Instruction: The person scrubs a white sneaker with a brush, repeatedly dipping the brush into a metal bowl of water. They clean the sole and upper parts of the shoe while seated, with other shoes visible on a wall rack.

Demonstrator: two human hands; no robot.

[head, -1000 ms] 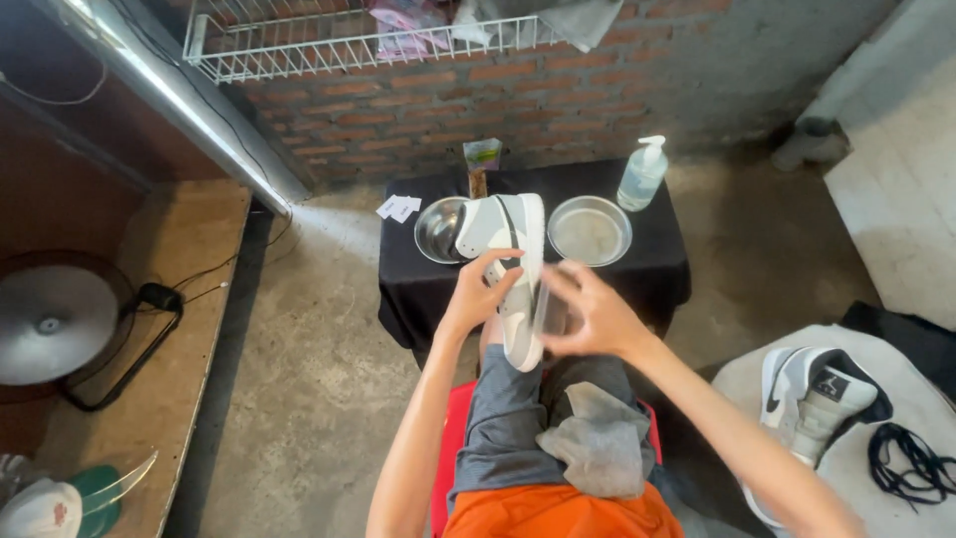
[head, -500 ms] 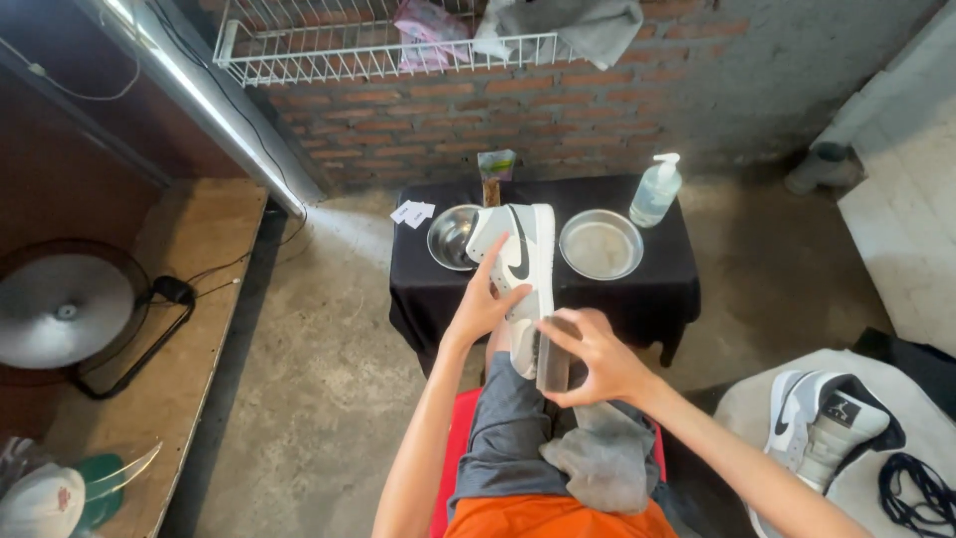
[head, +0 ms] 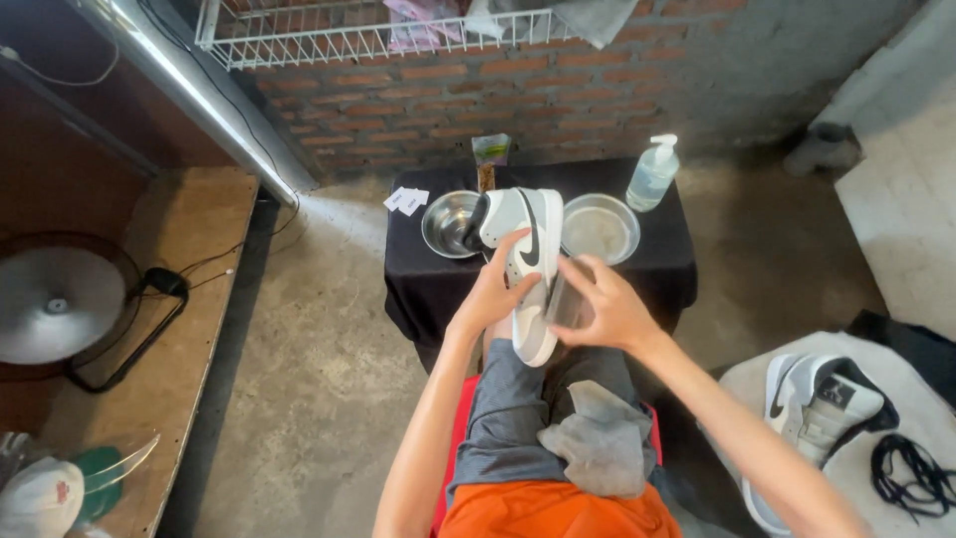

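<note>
A: Which step is the person doing at this moment?

B: It seems to be the scrubbing step. The left hand (head: 495, 291) is closing around the white and grey high-top leather sneaker (head: 525, 261), holding it on its side above the knee. The right hand (head: 605, 309) is gripping a rectangular brush with a clear block (head: 564, 302) and pressing it on the sole edge.

A: What is the next move calling for?

B: Probably short strokes along the sole, with the left hand keeping the shoe steady.

A: Is there room to move?

B: In front, the small worktop with black cloth (head: 647, 271) is standing near, with two round steel bowls (head: 600, 227) just behind the shoe. Wide strokes could knock them. The concrete floor (head: 299, 369) on the left is giving more room.
</note>
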